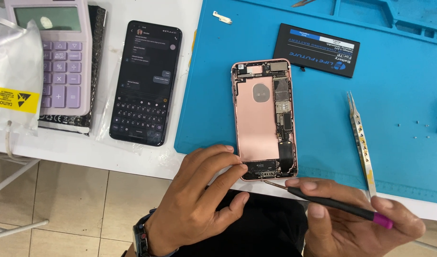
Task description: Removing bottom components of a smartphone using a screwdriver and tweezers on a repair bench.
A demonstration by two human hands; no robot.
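Note:
An opened rose-gold phone housing point(256, 119) lies face down on a blue work mat point(323, 119), its circuit board and empty battery bay exposed. My left hand point(199, 200) pinches the housing's lower left corner with its fingertips. My right hand point(356, 219) grips a thin black screwdriver point(332, 203) with a pink cap. The screwdriver's metal tip rests at the bottom edge of the housing near the connector. A black battery point(316, 50) lies apart on the mat, above and to the right of the housing.
Metal tweezers point(360, 143) lie right of the housing, with tiny screws point(421, 124) scattered beyond. A small metal bracket point(222, 17) sits near the mat's top left. On the white table point(147, 154) lie a lit black smartphone point(144, 81), a lilac calculator point(59, 57) and an antistatic bag point(11, 76).

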